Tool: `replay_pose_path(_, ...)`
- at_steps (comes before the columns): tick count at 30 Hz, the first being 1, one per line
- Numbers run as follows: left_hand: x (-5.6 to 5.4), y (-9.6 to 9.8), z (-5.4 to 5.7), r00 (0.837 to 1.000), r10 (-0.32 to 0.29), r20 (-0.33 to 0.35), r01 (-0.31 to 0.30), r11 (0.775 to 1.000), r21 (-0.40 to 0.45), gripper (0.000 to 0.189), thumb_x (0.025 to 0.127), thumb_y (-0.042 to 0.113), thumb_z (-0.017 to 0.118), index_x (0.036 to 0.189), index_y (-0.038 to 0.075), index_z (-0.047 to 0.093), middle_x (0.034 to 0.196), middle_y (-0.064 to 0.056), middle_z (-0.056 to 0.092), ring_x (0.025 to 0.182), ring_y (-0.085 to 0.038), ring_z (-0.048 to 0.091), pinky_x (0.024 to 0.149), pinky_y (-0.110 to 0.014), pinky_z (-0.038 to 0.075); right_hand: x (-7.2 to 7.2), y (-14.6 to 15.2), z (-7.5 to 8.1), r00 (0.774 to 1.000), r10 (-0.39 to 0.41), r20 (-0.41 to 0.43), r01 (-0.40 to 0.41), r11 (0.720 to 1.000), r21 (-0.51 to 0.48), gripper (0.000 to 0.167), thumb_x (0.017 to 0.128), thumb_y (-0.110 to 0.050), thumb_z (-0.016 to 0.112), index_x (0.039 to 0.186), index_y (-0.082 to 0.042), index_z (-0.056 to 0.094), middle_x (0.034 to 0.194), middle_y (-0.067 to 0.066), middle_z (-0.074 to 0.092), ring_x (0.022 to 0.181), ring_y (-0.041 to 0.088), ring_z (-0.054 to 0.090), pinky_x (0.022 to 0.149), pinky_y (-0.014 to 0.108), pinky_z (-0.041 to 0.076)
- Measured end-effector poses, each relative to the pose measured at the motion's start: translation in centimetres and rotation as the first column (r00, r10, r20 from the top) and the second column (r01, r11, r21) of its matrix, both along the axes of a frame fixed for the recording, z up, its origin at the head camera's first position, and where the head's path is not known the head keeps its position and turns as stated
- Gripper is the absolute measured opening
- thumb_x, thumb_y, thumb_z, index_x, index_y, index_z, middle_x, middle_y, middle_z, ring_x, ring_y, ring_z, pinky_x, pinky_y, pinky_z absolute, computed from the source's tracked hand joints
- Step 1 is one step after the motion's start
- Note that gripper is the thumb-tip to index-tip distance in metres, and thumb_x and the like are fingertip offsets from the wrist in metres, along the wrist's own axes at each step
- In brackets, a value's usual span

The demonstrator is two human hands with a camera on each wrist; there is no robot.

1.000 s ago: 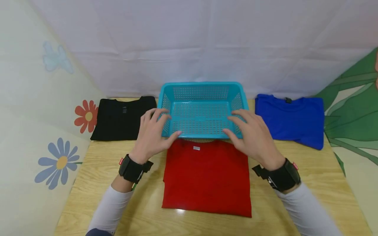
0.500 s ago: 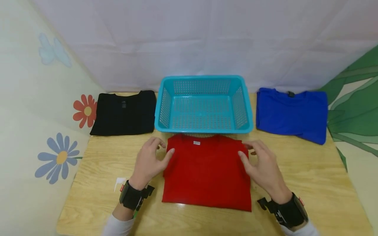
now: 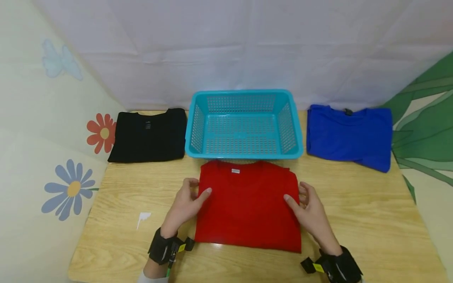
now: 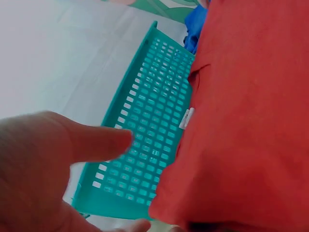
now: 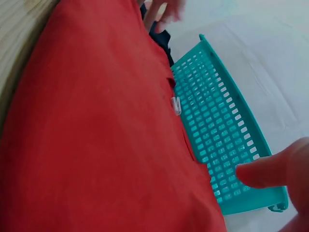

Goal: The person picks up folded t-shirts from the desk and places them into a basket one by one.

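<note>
A folded red T-shirt (image 3: 247, 208) with a white neck label lies flat on the table, just in front of the turquoise basket (image 3: 244, 156). My left hand (image 3: 184, 204) is at the shirt's left edge, its thumb over the cloth and its fingers beside the edge. At the opposite edge is my right hand (image 3: 311, 210), placed in much the same way. Both wrist views show a gap between thumb and cloth: the left thumb (image 4: 104, 142) and the right thumb (image 5: 265, 171) stand clear of it. The fingertips are partly hidden.
A folded black T-shirt (image 3: 148, 137) lies left of the basket and a folded blue T-shirt (image 3: 348, 135) right of it. Behind them hangs a white cloth (image 3: 226, 47). Painted walls border the wooden table (image 3: 371, 220) on both sides.
Both hands have left the basket's front corners and come back toward me, down to the red T-shirt's sides. The basket appears slightly shifted; the shirts lie as before.
</note>
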State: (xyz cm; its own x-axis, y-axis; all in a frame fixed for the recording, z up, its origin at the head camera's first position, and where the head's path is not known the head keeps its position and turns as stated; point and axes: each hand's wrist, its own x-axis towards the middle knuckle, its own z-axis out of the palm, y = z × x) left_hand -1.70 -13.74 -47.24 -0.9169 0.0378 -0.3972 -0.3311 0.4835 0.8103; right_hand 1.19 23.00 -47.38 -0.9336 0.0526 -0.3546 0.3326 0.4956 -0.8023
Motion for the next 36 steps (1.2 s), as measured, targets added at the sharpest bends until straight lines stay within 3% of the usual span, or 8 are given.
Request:
replay_pose_path(6,-0.2,-0.1,-0.6,0.997,-0.023,0.069,0.019,0.999,0.051,0.071,0.097,0.031,0.08,0.146,0.001,0.038,0.127,-0.019,0.068,0.098,-0.025,0.071,0.087,-0.043,0.062,-0.6,-0.3,-0.2,0.995,0.077,0.059,-0.076,0.997,-0.021,0.068,0.106,-0.036,0.068,0.151,0.009,0.042,0.129,0.023,0.07,0.101,0.025,0.072,0.079,0.028,0.058)
replay_pose_path(10,-0.4,0.9,-1.2,0.992,-0.067,0.103,0.063,0.997,0.04,0.072,0.098,0.031,0.079,0.148,-0.006,0.043,0.118,-0.017,0.073,0.093,-0.022,0.073,0.084,-0.041,0.062,-0.5,0.2,-0.7,0.994,0.033,0.109,-0.016,0.988,-0.151,0.055,0.105,-0.032,0.071,0.14,0.006,0.054,0.115,0.014,0.075,0.091,0.02,0.073,0.077,0.032,0.061)
replay_pose_path(14,-0.6,2.0,-1.9,0.993,-0.096,0.071,0.091,0.993,0.073,0.064,0.099,0.032,0.078,0.142,-0.007,0.053,0.112,-0.014,0.076,0.087,-0.019,0.074,0.08,-0.039,0.064,-0.2,0.7,-0.6,0.982,-0.032,0.187,0.093,0.942,-0.324,0.059,0.104,-0.028,0.072,0.149,0.003,0.05,0.125,0.013,0.074,0.098,0.019,0.075,0.084,0.035,0.064)
replay_pose_path(16,-0.5,2.1,-2.0,0.993,-0.094,0.07,0.085,0.99,0.116,0.061,0.098,0.035,0.079,0.14,-0.004,0.057,0.113,-0.013,0.076,0.088,-0.02,0.073,0.08,-0.038,0.064,-0.2,0.7,-0.6,0.983,-0.024,0.183,0.087,0.936,-0.341,0.064,0.105,-0.027,0.071,0.155,0.001,0.043,0.135,0.015,0.069,0.106,0.02,0.073,0.089,0.034,0.062)
replay_pose_path(20,-0.1,1.3,-2.0,0.996,-0.032,0.087,0.019,0.99,0.142,0.054,0.099,0.034,0.077,0.14,0.004,0.058,0.126,-0.013,0.07,0.099,-0.024,0.071,0.086,-0.041,0.064,-1.0,-0.2,-0.9,0.992,0.061,0.109,-0.022,0.944,-0.328,0.074,0.105,-0.026,0.07,0.165,-0.005,0.031,0.153,0.019,0.057,0.122,0.025,0.064,0.101,0.036,0.055)
replay_pose_path(24,0.7,-0.4,-1.7,0.993,0.03,0.112,-0.043,0.992,0.118,0.05,0.102,0.028,0.073,0.14,0.005,0.05,0.13,-0.017,0.066,0.103,-0.025,0.069,0.087,-0.042,0.063,-2.3,-1.8,-1.5,0.987,0.152,0.044,-0.129,0.932,-0.34,0.08,0.105,-0.023,0.07,0.169,-0.012,0.024,0.16,0.016,0.05,0.133,0.031,0.059,0.112,0.046,0.051)
replay_pose_path(31,0.9,-0.6,-1.6,0.993,-0.012,0.115,-0.012,0.978,0.208,0.046,0.106,0.022,0.068,0.141,0.006,0.043,0.125,-0.016,0.068,0.097,-0.022,0.072,0.083,-0.038,0.063,-2.5,-1.8,-0.8,0.975,0.22,-0.036,-0.223,0.954,-0.201,0.081,0.108,-0.022,0.064,0.171,-0.008,0.016,0.168,0.02,0.039,0.148,0.042,0.047,0.122,0.064,0.038)
replay_pose_path(36,0.5,0.3,-1.1,0.995,-0.079,0.061,0.059,0.957,0.283,0.041,0.107,0.018,0.067,0.139,0.009,0.043,0.121,-0.016,0.072,0.093,-0.024,0.075,0.08,-0.038,0.064,-1.0,-0.4,0.3,0.977,0.191,-0.098,-0.205,0.965,-0.164,0.074,0.11,-0.022,0.061,0.17,-0.007,0.021,0.165,0.02,0.044,0.144,0.04,0.051,0.117,0.056,0.046)
